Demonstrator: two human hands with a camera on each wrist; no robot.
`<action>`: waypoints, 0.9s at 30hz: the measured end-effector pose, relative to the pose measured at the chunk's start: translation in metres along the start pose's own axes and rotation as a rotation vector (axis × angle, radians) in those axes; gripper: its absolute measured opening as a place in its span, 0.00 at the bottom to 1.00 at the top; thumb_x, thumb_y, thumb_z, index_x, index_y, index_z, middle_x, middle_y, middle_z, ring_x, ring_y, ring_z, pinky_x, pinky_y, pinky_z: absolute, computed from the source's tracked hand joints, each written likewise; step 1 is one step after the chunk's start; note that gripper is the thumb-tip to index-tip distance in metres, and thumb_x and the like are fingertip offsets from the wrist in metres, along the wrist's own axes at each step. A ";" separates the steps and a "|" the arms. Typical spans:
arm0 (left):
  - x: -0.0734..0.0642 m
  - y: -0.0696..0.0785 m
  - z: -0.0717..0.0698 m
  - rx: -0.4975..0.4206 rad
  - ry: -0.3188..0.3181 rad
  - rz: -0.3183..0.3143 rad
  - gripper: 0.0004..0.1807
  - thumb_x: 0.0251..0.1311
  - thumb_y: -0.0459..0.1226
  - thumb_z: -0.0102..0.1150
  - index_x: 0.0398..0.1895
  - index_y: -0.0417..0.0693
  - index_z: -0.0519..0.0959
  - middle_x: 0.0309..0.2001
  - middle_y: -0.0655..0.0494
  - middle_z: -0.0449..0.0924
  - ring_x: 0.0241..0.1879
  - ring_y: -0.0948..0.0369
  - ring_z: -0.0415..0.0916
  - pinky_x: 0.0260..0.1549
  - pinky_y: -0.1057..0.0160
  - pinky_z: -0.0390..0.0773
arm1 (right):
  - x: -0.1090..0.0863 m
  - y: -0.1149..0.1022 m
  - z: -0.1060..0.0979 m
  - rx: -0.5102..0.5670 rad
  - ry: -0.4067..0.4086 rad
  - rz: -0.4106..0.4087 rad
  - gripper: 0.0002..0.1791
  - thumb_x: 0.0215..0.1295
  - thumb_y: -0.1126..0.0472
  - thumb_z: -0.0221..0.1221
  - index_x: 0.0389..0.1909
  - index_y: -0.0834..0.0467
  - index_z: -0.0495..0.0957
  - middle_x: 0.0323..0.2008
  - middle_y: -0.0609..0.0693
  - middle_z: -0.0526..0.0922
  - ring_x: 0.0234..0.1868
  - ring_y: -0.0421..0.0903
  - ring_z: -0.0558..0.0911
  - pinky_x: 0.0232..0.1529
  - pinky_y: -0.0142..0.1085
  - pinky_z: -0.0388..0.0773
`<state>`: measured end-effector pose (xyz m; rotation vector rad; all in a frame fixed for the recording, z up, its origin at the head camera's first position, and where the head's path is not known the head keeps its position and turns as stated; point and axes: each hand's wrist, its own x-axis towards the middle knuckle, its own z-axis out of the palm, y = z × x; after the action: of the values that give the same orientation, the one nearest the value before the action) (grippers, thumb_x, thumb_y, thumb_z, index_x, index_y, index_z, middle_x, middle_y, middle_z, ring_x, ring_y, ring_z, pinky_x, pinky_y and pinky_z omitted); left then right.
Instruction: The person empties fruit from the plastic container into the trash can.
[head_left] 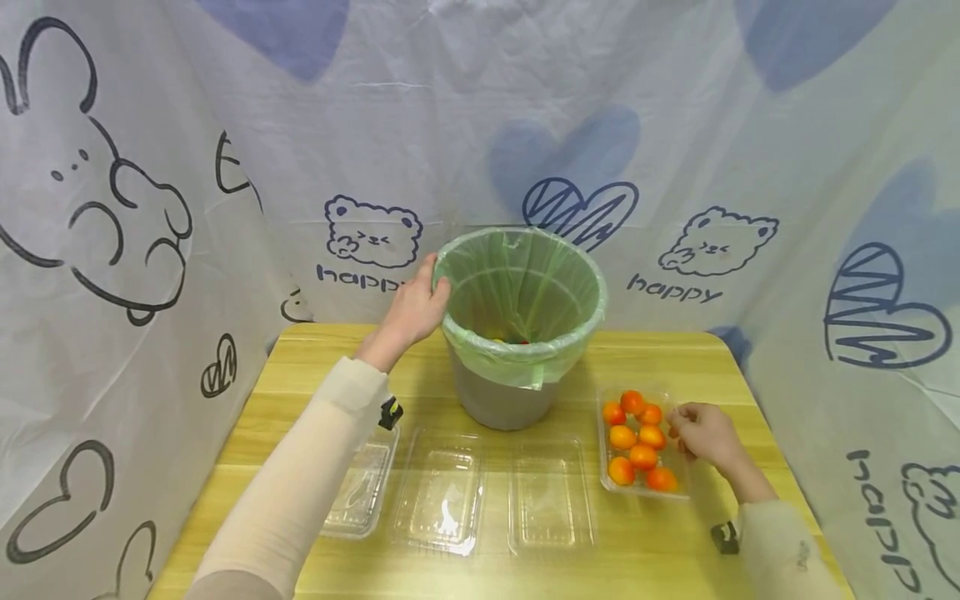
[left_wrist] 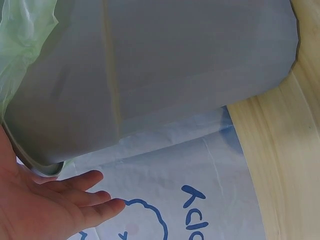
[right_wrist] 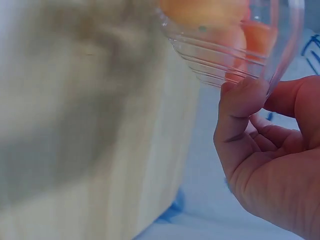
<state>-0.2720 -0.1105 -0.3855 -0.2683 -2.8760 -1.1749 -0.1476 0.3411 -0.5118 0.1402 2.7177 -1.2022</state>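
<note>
A grey bin (head_left: 504,398) lined with a green plastic bag (head_left: 517,358) stands toward the back of the table. My left hand (head_left: 408,312) grips the left side of its rim; in the left wrist view its fingers extend along the outside, the thumb hidden. At the right, a clear plastic box (head_left: 643,493) holds several small orange fruits (head_left: 642,457). My right hand (head_left: 708,437) pinches the right edge of this box between thumb and curled index finger, seen close up in the right wrist view.
Three clear plastic boxes stand in a row at the front: left (head_left: 360,508), middle (head_left: 438,537) and right (head_left: 551,533). My left forearm partly covers the left one. Small red and yellow items (head_left: 517,342) show inside the bin. Printed cloth (head_left: 480,150) surrounds the wooden table (head_left: 637,558).
</note>
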 end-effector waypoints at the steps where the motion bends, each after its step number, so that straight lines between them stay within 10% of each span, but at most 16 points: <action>1: 0.000 0.000 0.000 0.000 0.000 0.000 0.38 0.81 0.49 0.33 0.87 0.44 0.44 0.81 0.35 0.58 0.78 0.37 0.62 0.81 0.42 0.63 | 0.002 -0.003 -0.003 0.004 0.003 -0.006 0.19 0.81 0.60 0.52 0.47 0.75 0.80 0.29 0.58 0.85 0.19 0.42 0.78 0.21 0.35 0.81; 27: 0.000 0.000 0.000 0.021 0.004 -0.002 0.37 0.81 0.49 0.34 0.86 0.43 0.44 0.79 0.32 0.61 0.76 0.36 0.64 0.80 0.41 0.64 | 0.037 -0.115 -0.097 -0.008 0.172 -0.085 0.22 0.81 0.55 0.52 0.47 0.74 0.78 0.26 0.49 0.81 0.21 0.41 0.77 0.24 0.31 0.85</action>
<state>-0.2721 -0.1101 -0.3856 -0.2631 -2.8839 -1.1439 -0.2125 0.3367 -0.3709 0.1335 2.9036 -1.2555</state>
